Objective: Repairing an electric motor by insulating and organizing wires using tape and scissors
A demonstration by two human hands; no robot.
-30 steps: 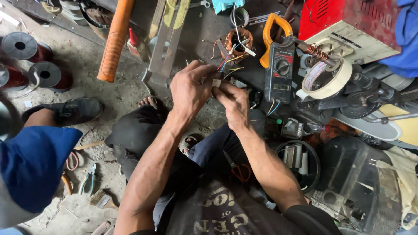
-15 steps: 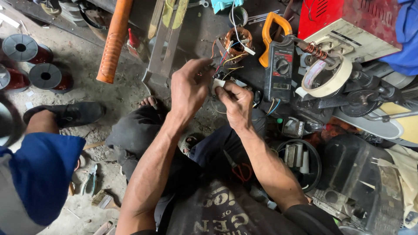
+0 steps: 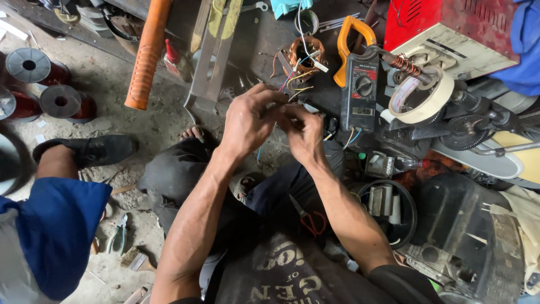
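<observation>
Both the left hand [image 3: 247, 121] and right hand [image 3: 304, 132] pinch the thin wire leads [image 3: 298, 79], which run toward one o'clock to the copper-wound stator [image 3: 306, 56].

Both hands meet at the centre of the frame, left hand [image 3: 247, 121] touching right hand [image 3: 304, 132], with the wires [image 3: 298, 79] just above them. The motor coil [image 3: 306, 56] sits above that, the clamp meter [image 3: 360, 84] just to its right. The tape roll [image 3: 422, 98] lies further right. Wire spools [image 3: 34, 79] sit at the upper left, pliers [image 3: 118, 239] on the floor at the lower left.
</observation>
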